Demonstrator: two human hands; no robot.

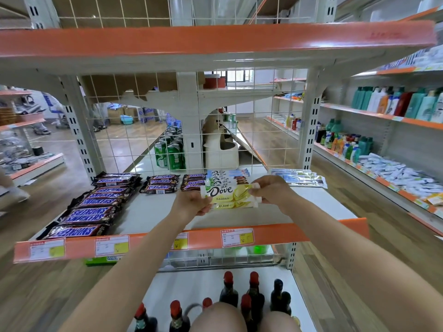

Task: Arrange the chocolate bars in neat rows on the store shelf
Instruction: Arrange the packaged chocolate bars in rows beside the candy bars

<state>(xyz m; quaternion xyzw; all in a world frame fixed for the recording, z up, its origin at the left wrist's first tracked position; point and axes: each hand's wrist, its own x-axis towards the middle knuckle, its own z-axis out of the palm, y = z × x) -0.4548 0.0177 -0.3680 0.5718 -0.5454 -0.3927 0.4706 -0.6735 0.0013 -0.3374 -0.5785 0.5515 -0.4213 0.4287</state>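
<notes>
Holding a small stack of yellow-and-white Dove bars (227, 196) above the middle of the shelf (148, 209), my left hand (191, 203) cups their left end from beneath while my right hand (268, 190) pinches the right end of the top bar. Just beyond sits a row of Dove bars (223, 176). Snickers bars (96, 207) line the left side.

Two bare forearms with no sleeves, watch or jewellery, ending in an ungloved left hand (191, 203) and an ungloved right hand (272, 190). Two bare knees show below.
</notes>
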